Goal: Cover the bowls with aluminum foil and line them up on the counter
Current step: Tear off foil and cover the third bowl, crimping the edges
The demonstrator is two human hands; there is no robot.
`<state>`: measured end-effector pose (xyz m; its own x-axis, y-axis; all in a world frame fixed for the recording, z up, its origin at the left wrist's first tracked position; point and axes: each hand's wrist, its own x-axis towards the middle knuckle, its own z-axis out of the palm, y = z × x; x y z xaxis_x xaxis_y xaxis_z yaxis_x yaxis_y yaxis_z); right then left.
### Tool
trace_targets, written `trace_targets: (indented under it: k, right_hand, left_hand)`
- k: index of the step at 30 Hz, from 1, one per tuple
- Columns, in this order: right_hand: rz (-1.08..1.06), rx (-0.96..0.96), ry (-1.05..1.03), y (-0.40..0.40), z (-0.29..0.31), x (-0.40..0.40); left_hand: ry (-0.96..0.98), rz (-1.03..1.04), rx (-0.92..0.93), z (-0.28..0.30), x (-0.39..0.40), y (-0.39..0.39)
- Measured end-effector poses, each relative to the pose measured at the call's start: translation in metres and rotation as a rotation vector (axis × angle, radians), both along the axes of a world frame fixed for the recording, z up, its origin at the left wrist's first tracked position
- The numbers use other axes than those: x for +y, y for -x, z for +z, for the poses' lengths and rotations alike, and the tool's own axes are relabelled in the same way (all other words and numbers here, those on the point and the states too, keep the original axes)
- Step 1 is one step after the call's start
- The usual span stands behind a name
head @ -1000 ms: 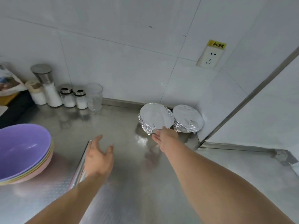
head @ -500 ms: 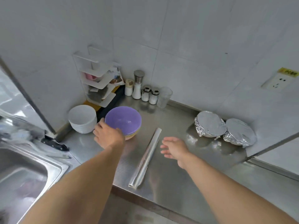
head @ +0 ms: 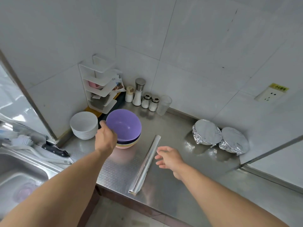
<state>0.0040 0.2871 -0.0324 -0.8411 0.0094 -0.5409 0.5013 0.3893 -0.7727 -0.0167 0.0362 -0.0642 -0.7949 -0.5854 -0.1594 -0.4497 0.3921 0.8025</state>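
Observation:
My left hand (head: pixel 105 138) grips the near-left rim of the purple bowl (head: pixel 125 124), the top one of a stack of coloured bowls (head: pixel 129 144), tilted a little above the rest. My right hand (head: pixel 168 157) hovers open over the steel counter (head: pixel 172 185), just right of the aluminum foil roll (head: pixel 146 164) that lies diagonally toward the front edge. Two foil-covered bowls (head: pixel 207 132) (head: pixel 234 141) sit side by side at the back right against the wall.
A stack of white bowls (head: pixel 84 125) stands left of the coloured stack. Shakers and a clear cup (head: pixel 164 104) line the back wall beside a white corner shelf (head: pixel 100 84). A sink (head: pixel 18 176), a knife (head: pixel 55 149) and a brush lie at the left.
My right hand left the foil-covered bowl and drew back beside the foil roll. My left hand reached to the coloured stack and took the purple bowl's rim, lifting it slightly. The view swung left.

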Motion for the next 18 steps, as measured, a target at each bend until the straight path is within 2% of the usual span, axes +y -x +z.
trace_targets:
  k: [3, 5, 9, 11, 13, 15, 18]
  right_hand:
    - [-0.046, 0.123, 0.140, 0.002, 0.016, -0.005]
    - [-0.045, 0.140, 0.214, 0.003, 0.026, -0.008]
    - [-0.136, 0.168, 0.132, -0.002, 0.024, -0.007]
    - [-0.297, 0.156, 0.058, -0.009, 0.013, 0.008]
    - [-0.434, 0.083, 0.016, -0.025, -0.007, 0.034]
    - [-0.507, -0.016, 0.005, -0.042, -0.030, 0.062]
    - [-0.602, -0.122, -0.030, -0.063, -0.049, 0.096]
  left_hand:
    - [0.001, -0.044, 0.166, 0.015, 0.006, -0.005]
    - [0.028, -0.158, 0.247, 0.028, 0.018, -0.008]
    - [0.067, -0.436, 0.287, 0.031, 0.055, -0.015]
    - [0.010, -0.540, 0.201, 0.025, 0.076, -0.022]
    - [-0.039, -0.679, 0.004, 0.014, 0.097, -0.030]
    - [0.114, -0.786, -0.202, -0.003, 0.108, -0.035]
    - [0.290, -0.780, -0.396, -0.032, 0.112, -0.034]
